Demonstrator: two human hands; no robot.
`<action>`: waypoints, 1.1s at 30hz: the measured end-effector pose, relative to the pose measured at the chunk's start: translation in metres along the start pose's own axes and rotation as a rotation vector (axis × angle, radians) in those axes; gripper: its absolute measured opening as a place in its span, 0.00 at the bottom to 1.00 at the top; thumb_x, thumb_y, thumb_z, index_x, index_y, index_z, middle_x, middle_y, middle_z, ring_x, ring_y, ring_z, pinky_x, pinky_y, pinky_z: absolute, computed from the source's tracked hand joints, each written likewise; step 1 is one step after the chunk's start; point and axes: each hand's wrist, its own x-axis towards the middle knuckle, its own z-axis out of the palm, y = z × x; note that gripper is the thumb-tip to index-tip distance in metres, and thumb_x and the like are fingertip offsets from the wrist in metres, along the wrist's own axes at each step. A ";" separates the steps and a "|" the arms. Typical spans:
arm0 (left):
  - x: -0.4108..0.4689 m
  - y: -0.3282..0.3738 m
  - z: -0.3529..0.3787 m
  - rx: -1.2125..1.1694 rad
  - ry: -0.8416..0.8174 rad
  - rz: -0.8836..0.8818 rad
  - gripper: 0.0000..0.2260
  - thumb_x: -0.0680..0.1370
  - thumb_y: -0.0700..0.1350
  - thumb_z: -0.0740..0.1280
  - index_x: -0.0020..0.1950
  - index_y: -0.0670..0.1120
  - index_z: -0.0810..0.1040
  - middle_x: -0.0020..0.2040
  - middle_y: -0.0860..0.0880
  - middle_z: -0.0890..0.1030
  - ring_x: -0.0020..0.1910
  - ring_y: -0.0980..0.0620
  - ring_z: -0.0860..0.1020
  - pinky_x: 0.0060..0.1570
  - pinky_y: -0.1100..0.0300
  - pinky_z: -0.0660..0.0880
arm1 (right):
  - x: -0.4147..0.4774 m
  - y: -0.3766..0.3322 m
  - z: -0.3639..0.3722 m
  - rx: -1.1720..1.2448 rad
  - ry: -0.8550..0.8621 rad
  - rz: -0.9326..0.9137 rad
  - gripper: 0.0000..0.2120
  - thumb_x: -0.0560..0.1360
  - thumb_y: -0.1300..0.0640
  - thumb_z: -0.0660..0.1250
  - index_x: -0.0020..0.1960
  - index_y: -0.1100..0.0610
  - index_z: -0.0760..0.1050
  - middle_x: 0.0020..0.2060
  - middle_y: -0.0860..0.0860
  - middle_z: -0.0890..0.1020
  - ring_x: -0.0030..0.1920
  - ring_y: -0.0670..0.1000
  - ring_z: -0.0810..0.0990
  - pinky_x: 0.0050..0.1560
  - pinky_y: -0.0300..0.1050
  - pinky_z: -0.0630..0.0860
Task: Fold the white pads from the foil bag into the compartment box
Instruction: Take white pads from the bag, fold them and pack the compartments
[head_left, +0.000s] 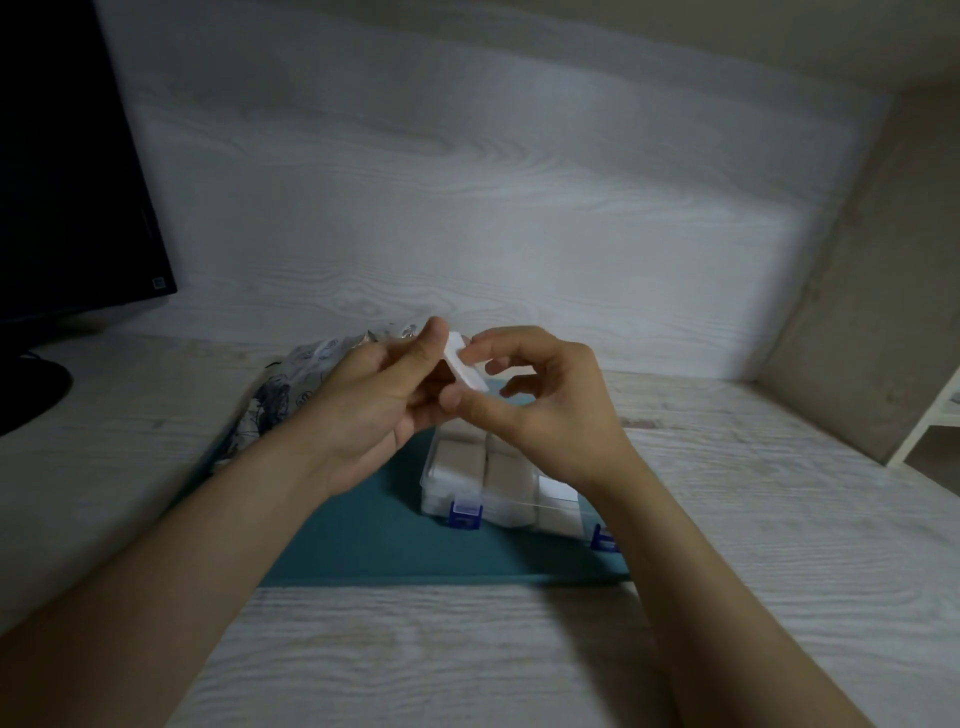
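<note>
White pad (464, 364) is up in the air btwn both hands, tilted on a slant, held just above the far end of the compartment box (498, 483). Left hand (384, 395) has thumb and fingers curled round the pad's left side; right hand (545, 410) pinches the other edge w/ thumb below and forefinger on top, remaining fingers loosely bent. Whether the pad is already folded, can't tell, the edge is blurred.

Box is clear plastic, sits on a teal mat (374, 535), near edge facing the person. The compartments that show hold pale folded pads, packed side by side; one at the near right looks brighter white. A blue latch (464, 514) on the front wall, a 2nd one by the right wrist.

Foil bag (291, 384) lies behind the left hand, crumpled, printed pattern, partly on the mat's left corner.

Mat rests on a pale wood-grain desk (467, 649). Dark monitor (67, 182) stands at far left.
</note>
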 end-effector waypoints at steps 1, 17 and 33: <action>0.000 0.000 -0.001 0.000 0.014 -0.029 0.27 0.81 0.57 0.65 0.65 0.35 0.80 0.60 0.38 0.84 0.56 0.46 0.84 0.51 0.59 0.84 | -0.001 -0.001 -0.001 -0.028 -0.010 -0.016 0.17 0.66 0.51 0.86 0.52 0.49 0.87 0.57 0.43 0.85 0.56 0.47 0.82 0.53 0.50 0.81; -0.006 0.002 0.001 -0.091 -0.261 -0.308 0.27 0.86 0.61 0.53 0.72 0.45 0.79 0.66 0.40 0.82 0.63 0.44 0.80 0.63 0.42 0.80 | -0.005 -0.006 0.004 0.016 -0.144 -0.056 0.17 0.64 0.58 0.87 0.40 0.61 0.79 0.43 0.58 0.85 0.43 0.63 0.81 0.45 0.55 0.81; -0.007 -0.024 0.024 0.402 -0.053 0.134 0.24 0.81 0.66 0.60 0.64 0.50 0.80 0.48 0.48 0.87 0.45 0.46 0.83 0.50 0.50 0.79 | -0.007 -0.014 -0.020 0.165 0.016 0.024 0.06 0.81 0.68 0.68 0.57 0.64 0.79 0.40 0.68 0.84 0.37 0.67 0.82 0.42 0.56 0.81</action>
